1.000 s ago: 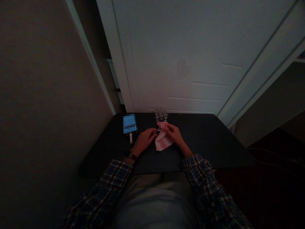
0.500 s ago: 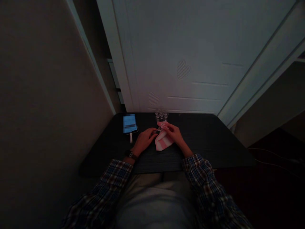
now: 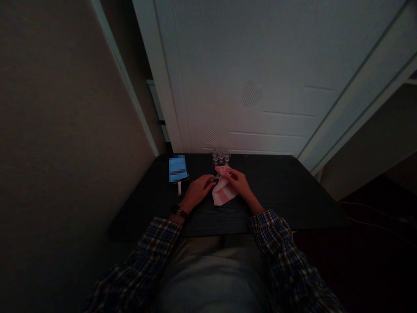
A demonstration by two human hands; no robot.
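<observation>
A pink and white cloth (image 3: 224, 193) hangs from my right hand (image 3: 239, 181), whose fingers are closed on it. My left hand (image 3: 197, 190) is at the left of the cloth, its fingertips pinched on a small clear glass (image 3: 216, 178). Part of this glass is covered by the cloth and fingers. Just beyond the hands, several small clear glasses (image 3: 221, 157) stand together near the back edge of the dark table (image 3: 276, 195).
A device with a blurred blue screen (image 3: 177, 168) lies at the table's back left, with a small white object (image 3: 179, 188) in front of it. Behind the table rises a white panel (image 3: 260, 65) with heart patterns. Thin cables (image 3: 368, 205) run at the right.
</observation>
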